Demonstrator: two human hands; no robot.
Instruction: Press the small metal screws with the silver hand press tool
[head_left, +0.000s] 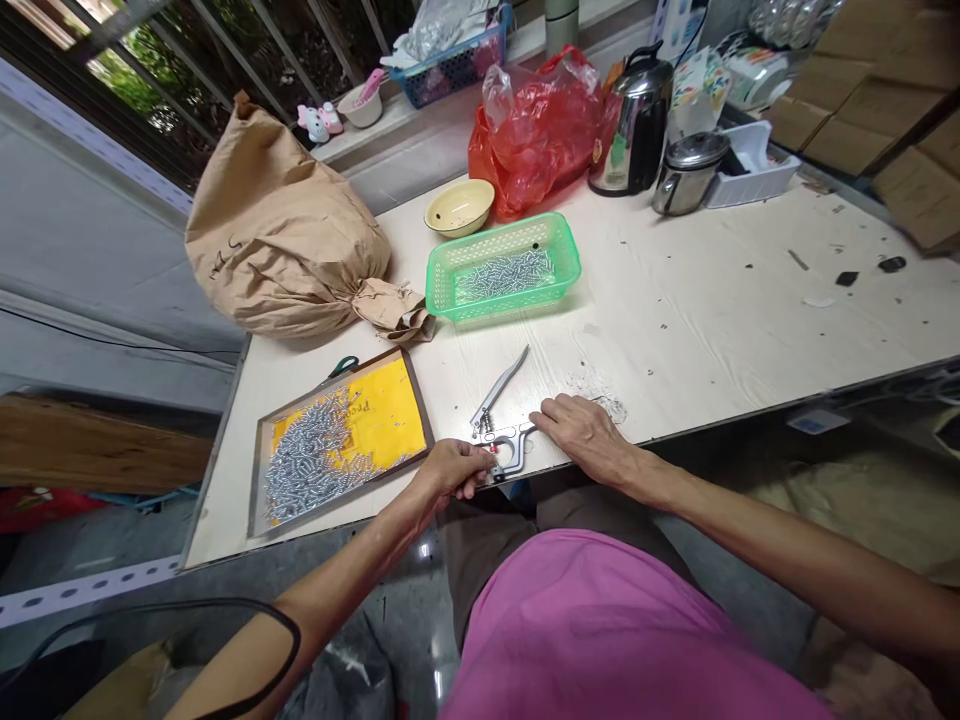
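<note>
The left hand's thumb and forefinger are drawing together at the near left end of a silver metal hand tool with a raised lever, beside a small red spot; whether they are pinching the tool or a tiny piece, I cannot tell. The right hand is lying palm down, its fingers closing on the tool's other end. The tool is lying between both hands, at the edge of a pale, wood-grained tabletop.

Just beyond the right fingers, dark crumbs are dotting the surface (it is looking well scuffed there). Left of the left fingers, a shallow brown-rimmed rectangular tray is holding a yellow sheet and heaped small silver metal pieces. Ahead of the fingers, a green perforated plastic basket is holding similar pieces, with a pale yellow oval bowl sitting behind it.

Farther out to the left, a big tied brown sack is slumping; straight ahead, a red plastic bag is bulging beside a black-and-steel kettle. Beyond, a barred window is showing greenery, and brown cardboard boxes are standing far right.
</note>
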